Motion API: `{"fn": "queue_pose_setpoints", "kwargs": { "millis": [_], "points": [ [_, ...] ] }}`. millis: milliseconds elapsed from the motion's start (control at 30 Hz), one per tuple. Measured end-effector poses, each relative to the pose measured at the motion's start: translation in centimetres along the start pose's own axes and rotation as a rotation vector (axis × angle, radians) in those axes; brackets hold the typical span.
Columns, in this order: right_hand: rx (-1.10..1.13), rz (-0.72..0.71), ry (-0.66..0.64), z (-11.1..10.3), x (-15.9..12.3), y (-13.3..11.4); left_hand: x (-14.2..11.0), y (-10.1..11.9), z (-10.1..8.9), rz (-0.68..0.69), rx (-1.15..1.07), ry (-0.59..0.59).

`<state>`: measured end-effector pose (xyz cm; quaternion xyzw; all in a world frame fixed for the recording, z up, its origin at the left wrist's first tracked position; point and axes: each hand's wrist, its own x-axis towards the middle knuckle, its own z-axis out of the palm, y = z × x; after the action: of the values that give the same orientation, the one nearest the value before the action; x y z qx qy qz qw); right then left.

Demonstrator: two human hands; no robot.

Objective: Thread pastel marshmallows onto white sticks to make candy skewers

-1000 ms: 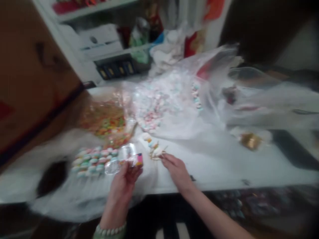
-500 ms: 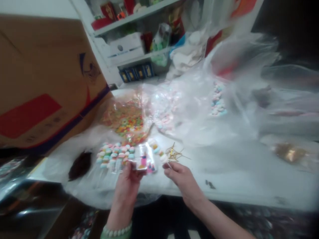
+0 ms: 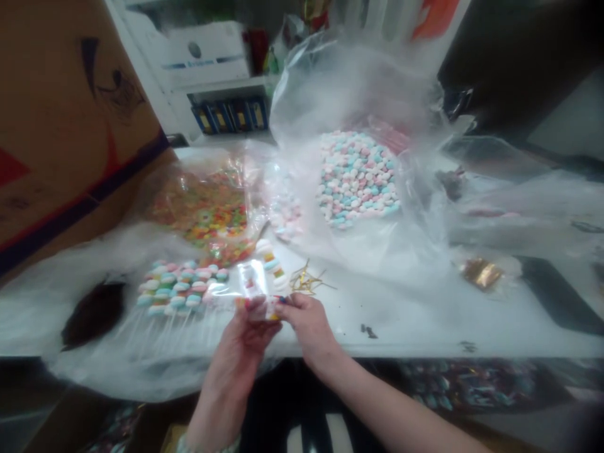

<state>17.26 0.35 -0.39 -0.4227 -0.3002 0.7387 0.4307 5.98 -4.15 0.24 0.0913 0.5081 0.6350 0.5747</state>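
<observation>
My left hand (image 3: pixel 245 343) and my right hand (image 3: pixel 304 324) meet at the table's near edge, both pinching a small clear printed packet (image 3: pixel 255 286) between their fingertips. Just past the packet lie a candy skewer (image 3: pixel 270 261) and a loose heap of gold twist ties (image 3: pixel 306 280). A row of finished pastel candy skewers (image 3: pixel 182 292) lies to the left on clear plastic.
A big open clear bag of pastel candies (image 3: pixel 358 179) stands behind, beside a bag of mixed orange and green candies (image 3: pixel 207 211). A cardboard box (image 3: pixel 61 119) fills the left. A packet of gold ties (image 3: pixel 481 274) lies at right on the white table (image 3: pixel 415 321). Shelves stand behind.
My right hand has moved left from the twist ties and joined my left hand on the small packet. The camera has swung, bringing the big candy bag into clear view.
</observation>
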Motion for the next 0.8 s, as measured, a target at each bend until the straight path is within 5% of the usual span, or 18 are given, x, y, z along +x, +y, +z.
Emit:
{"fn": "queue_pose_setpoints", "kwargs": {
  "millis": [133,433,800],
  "points": [
    [-0.09,-0.044,0.03,0.5,0.3,1.1,0.1,-0.6,-0.3,-0.005,-0.031,-0.017],
    [-0.346,-0.212,-0.058,-0.5,0.0,1.6,1.3,1.4,-1.4,-0.111,-0.254,0.31],
    [-0.652,-0.436,-0.049,-2.9,-1.5,2.2,1.7,4.8,-5.3,-0.056,-0.508,0.278]
  ]
}}
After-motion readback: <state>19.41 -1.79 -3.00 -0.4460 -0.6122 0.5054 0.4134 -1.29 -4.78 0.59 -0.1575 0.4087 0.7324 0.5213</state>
